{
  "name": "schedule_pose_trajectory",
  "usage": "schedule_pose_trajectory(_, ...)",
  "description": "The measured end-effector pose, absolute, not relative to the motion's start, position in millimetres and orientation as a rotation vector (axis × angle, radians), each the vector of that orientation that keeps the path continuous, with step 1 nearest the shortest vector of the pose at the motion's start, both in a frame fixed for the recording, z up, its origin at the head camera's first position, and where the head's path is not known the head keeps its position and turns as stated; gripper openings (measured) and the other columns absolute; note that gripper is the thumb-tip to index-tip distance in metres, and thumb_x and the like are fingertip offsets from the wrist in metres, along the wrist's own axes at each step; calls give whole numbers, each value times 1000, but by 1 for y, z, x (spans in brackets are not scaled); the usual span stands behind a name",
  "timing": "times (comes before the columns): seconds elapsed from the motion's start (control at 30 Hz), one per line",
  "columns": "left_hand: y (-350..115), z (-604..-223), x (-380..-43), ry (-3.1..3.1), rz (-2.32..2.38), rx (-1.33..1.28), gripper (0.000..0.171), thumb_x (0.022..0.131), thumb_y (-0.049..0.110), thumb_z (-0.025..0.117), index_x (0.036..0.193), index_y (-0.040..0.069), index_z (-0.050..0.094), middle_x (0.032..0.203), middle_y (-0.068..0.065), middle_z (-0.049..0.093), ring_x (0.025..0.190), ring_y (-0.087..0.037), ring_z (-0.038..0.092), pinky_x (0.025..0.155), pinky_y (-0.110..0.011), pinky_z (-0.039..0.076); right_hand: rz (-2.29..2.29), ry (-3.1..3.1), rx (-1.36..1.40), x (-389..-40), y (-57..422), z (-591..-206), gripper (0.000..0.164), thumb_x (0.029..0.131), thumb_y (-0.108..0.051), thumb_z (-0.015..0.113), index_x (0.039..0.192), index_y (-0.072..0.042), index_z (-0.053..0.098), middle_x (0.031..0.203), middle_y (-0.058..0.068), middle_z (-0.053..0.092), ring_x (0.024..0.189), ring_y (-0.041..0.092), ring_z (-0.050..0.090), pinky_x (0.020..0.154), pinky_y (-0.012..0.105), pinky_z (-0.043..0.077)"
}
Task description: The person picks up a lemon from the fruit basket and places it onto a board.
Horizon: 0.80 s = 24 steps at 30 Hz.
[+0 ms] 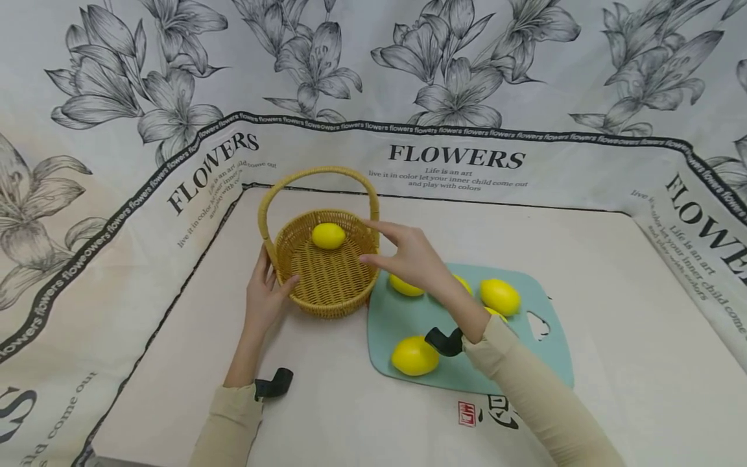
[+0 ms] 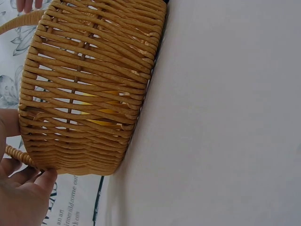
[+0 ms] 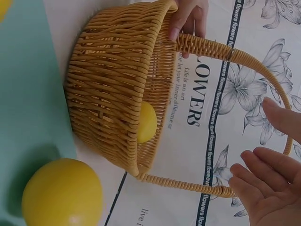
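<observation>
A woven basket with a tall arched handle stands on the table with one lemon inside, towards its back. My left hand grips the basket's left side near the foot of the handle, thumb over the rim. In the left wrist view its fingertips lie against the rim. My right hand hovers at the basket's right side, thumb and fingers spread apart. The right wrist view shows nothing in its fingers; whether it touches the handle I cannot tell.
Right of the basket lies a light-green cutting board with several lemons. One lemon sits near its front edge, another near the handle hole; my right arm partly covers others. A flower-printed cloth rises behind and beside the table.
</observation>
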<state>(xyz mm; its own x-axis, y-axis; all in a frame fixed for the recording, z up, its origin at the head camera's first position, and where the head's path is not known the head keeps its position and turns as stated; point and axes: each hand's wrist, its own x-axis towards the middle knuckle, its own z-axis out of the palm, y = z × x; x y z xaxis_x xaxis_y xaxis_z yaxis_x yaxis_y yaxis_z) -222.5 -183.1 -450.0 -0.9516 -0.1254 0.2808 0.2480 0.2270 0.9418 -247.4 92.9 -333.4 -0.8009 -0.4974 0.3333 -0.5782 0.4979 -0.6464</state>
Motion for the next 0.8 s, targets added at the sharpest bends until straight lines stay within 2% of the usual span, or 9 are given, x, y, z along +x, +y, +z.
schedule_pose_trajectory(0.33, -183, -455, -226, -2174, -1788, -142, 91, 86, 3, 71, 155, 6, 11, 160, -9, 12, 145, -21, 16, 116, -31, 28, 1177, -2653, 994, -263, 72, -330, 61, 85, -27, 76, 138, -8, 54, 137, 8, 55, 127, 27, 49, 108, 43, 42)
schedule_pose_trajectory(0.6, -184, -454, -226, -2178, -1773, -143, 92, 86, 4, 72, 154, 4, 11, 159, -13, 12, 145, -27, 15, 116, -36, 27, 1159, -2705, 977, -275, 57, -329, 61, 86, -26, 75, 139, -7, 52, 138, 7, 54, 127, 26, 50, 107, 41, 43)
schedule_pose_trajectory(0.8, -186, -453, -226, -2192, -1760, -135, 92, 86, 4, 72, 154, 4, 10, 160, -13, 12, 145, -26, 16, 116, -35, 28, 1120, -2754, 948, -286, 43, -328, 61, 86, -28, 75, 139, -9, 52, 138, 7, 54, 126, 26, 50, 108, 41, 42)
